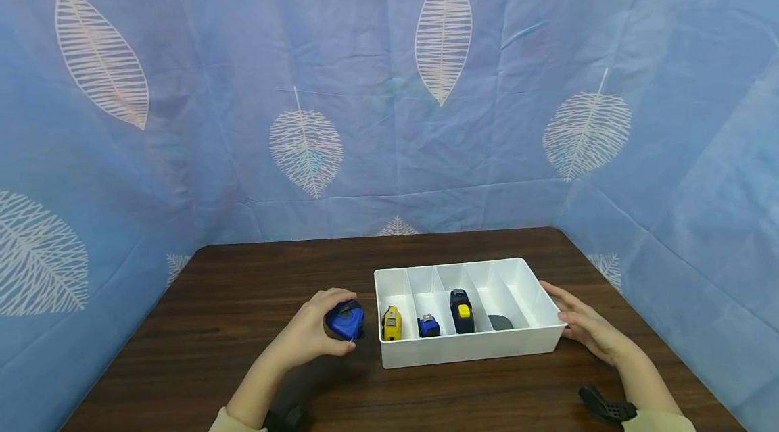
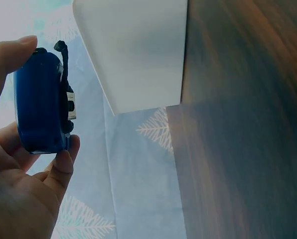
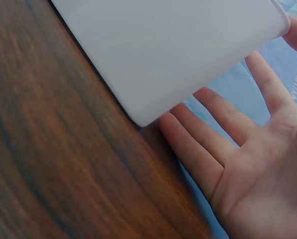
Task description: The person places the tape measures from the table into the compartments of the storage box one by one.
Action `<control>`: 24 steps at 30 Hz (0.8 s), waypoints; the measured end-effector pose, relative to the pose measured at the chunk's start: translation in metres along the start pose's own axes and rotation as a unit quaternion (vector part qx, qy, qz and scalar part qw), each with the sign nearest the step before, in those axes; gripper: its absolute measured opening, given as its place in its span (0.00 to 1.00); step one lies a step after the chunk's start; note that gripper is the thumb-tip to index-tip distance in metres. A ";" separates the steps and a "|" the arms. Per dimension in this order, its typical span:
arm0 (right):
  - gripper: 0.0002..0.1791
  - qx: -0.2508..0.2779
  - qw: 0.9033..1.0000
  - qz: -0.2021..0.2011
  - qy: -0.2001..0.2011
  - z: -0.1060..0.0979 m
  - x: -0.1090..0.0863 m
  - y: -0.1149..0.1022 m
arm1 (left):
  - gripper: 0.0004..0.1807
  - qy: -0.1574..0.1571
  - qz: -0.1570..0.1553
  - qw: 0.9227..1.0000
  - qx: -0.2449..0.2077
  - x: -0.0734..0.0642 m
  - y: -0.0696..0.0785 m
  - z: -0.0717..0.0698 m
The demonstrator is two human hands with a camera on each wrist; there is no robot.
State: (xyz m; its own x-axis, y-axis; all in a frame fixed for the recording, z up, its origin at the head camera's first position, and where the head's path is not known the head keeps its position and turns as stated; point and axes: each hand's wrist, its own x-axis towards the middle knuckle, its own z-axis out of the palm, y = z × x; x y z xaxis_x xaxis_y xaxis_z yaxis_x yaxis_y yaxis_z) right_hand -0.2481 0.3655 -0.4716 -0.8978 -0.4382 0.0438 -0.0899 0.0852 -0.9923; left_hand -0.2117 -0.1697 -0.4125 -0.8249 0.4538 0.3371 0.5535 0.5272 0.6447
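Note:
A blue tape measure (image 1: 345, 320) is held between the thumb and fingers of my left hand (image 1: 316, 327), just left of the white divided box (image 1: 471, 349). In the left wrist view, a black strap loop and metal end hook show on the side of the tape measure (image 2: 39, 102). My right hand (image 1: 584, 324) rests against the box's right end, its fairly straight fingers along the end wall and its thumb by the rim. Inside the box, from the left, sit a yellow tape measure (image 1: 392, 324), a small blue one (image 1: 429, 326) and a black one with a yellow button (image 1: 462, 312).
A flat dark grey rounded piece (image 1: 500, 322) lies in the fourth compartment, partly hidden by the front wall. The box stands on a dark wooden table (image 1: 255, 283). Blue leaf-print cloth (image 1: 365, 46) hangs behind and at both sides. Dark bands circle both wrists.

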 end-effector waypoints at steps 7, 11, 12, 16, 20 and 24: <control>0.36 -0.003 1.000 -0.003 -0.002 0.000 0.000 0.000 | 0.41 0.008 0.006 1.000 0.007 0.004 0.005 -0.001; 0.36 0.000 1.000 -0.005 -0.003 0.000 0.000 0.000 | 0.41 0.014 0.012 1.000 0.006 0.007 0.008 -0.001; 0.37 0.001 1.000 -0.005 -0.003 0.000 0.000 0.000 | 0.41 0.017 0.014 1.000 0.004 0.008 0.009 0.000; 0.37 0.000 1.000 -0.004 -0.002 0.000 0.000 0.000 | 0.42 0.023 0.022 0.999 0.000 0.011 0.012 0.000; 0.36 0.000 1.000 -0.003 -0.002 0.000 0.000 0.000 | 0.41 0.023 0.022 0.999 -0.006 0.015 0.015 0.000; 0.36 0.002 1.000 -0.004 -0.002 -0.001 0.000 0.000 | 0.41 0.021 0.020 1.000 -0.013 0.020 0.019 0.001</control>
State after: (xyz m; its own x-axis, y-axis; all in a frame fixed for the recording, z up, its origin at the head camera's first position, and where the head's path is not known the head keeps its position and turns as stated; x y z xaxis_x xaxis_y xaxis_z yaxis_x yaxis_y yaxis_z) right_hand -0.2484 0.3662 -0.4719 -0.8956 -0.4419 0.0520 -0.0957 0.0770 -0.9924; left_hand -0.2177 -0.1495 -0.3944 -0.8070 0.4429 0.3908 0.5829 0.4905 0.6478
